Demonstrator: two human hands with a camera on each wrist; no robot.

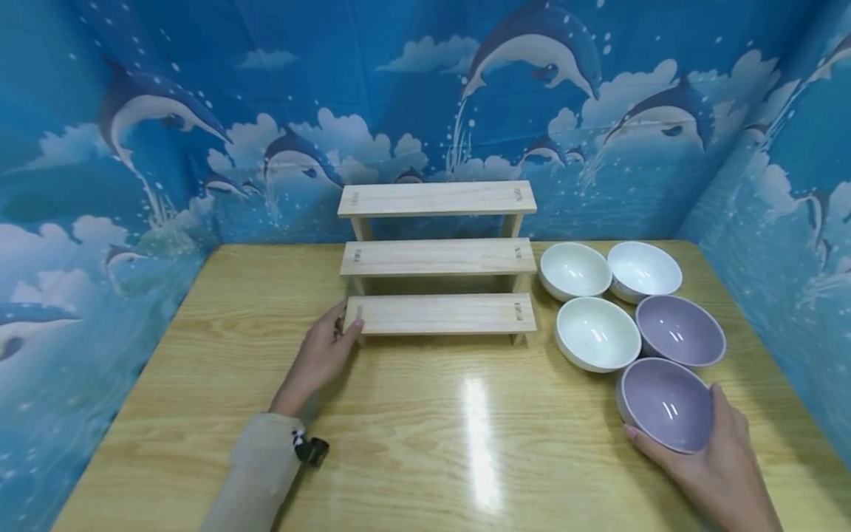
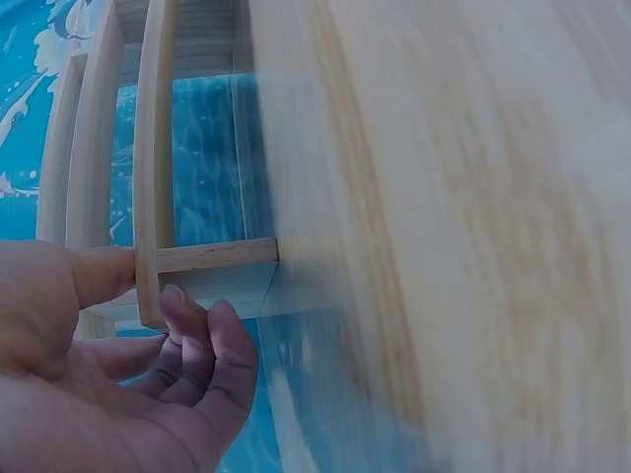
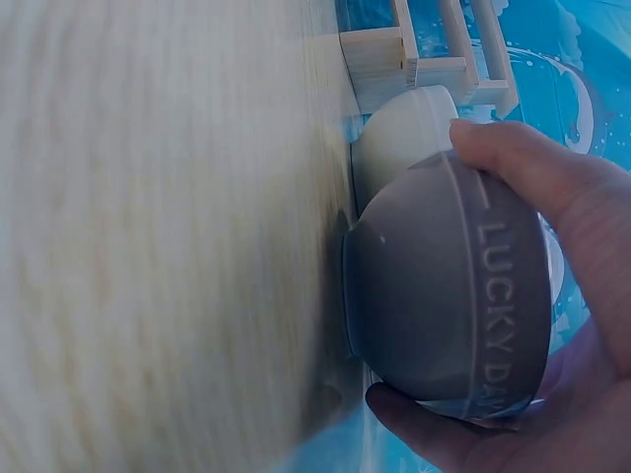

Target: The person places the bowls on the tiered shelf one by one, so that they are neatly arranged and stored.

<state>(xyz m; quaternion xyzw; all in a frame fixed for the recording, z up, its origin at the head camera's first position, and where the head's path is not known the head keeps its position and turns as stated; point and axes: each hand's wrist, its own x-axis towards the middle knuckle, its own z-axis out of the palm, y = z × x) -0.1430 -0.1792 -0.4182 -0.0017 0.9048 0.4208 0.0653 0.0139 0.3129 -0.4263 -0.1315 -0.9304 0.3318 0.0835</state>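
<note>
A three-step wooden display stand (image 1: 439, 314) stands at the middle back of the table. My left hand (image 1: 323, 351) holds the left end of its lowest step, thumb on top and fingers curled beneath the board (image 2: 148, 197). At the right, my right hand (image 1: 714, 451) grips the nearest purple bowl (image 1: 667, 406) by its sides. Raised lettering runs below that bowl's rim (image 3: 493, 296) in the right wrist view. Touching or close behind it are a second purple bowl (image 1: 679, 330) and a pale bowl (image 1: 597, 334).
Two more whitish bowls, one at the back left (image 1: 575, 271) and one at the back right (image 1: 643, 271), stand beside the stand's right end. Dolphin-print cloth (image 1: 299, 96) walls in the back and sides of the wood-grain table (image 1: 412, 436). A dark wrist strap (image 1: 310, 448) sits at the left sleeve.
</note>
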